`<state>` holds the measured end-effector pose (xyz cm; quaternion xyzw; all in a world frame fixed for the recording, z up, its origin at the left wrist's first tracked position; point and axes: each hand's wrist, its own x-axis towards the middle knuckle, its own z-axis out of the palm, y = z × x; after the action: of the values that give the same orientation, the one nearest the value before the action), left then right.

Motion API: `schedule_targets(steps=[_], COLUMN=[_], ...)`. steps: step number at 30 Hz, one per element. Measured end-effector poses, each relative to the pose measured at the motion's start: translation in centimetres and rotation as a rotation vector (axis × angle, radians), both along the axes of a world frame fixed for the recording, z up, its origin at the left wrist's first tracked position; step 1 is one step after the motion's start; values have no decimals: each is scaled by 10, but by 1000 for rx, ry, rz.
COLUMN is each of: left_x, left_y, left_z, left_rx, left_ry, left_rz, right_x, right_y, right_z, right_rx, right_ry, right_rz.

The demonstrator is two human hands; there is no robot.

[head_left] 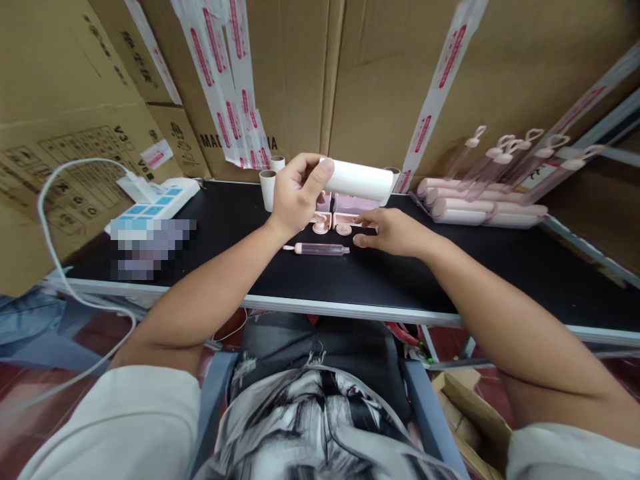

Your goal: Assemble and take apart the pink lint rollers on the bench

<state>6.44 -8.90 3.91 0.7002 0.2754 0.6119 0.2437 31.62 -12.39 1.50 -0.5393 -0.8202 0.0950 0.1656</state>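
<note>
My left hand [299, 193] is closed around one end of a white lint roller refill [357, 180], holding it sideways above the black table. My right hand [387, 232] is open, fingers and thumb apart, beside several pink plastic parts. It partly covers a pink trough-shaped piece [345, 219], and I cannot tell if the fingertips touch it. Two round pink caps, one a disc [343, 229], lie in front of these parts. Nearer me is a clear pinkish handle [323, 249] with a pink end.
Finished-looking pink lint rollers [463, 210] with looped handles are piled at the right. More white rolls [268, 190] stand upright behind my left hand. A power strip [155, 205] with a white cable lies at the left. Cardboard walls [380, 80] close off the back.
</note>
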Motion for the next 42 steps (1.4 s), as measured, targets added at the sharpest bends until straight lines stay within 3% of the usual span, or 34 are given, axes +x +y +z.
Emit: schedule_targets(steps=[4,12,19,23,26,33,42], left_x=[0,2,3,1,3,12,10], left_y=[9,7,6,6,4,-3,-6], left_z=[-5,-4,2,1,-3,-5,2], left_rx=[43,-76,-250,-252,-278,-419,-472], left_ry=[-43,-117,-215,-151,-85,-24,-37], left_rz=[-35,-101,-145,-126,-118,-142,-133], right_x=[-7,-6,2,1,-1,-6,-3], right_y=[-4,-5,-1,0,-2,-7,-2], right_z=[-2,0,7,11,13,13,9], right_rx=[-81,-16,110,249,341,609,489], right_ry=[-125,-13,621,1013,1170,978,979], right_rz=[-33,77,109,111,145,179,241])
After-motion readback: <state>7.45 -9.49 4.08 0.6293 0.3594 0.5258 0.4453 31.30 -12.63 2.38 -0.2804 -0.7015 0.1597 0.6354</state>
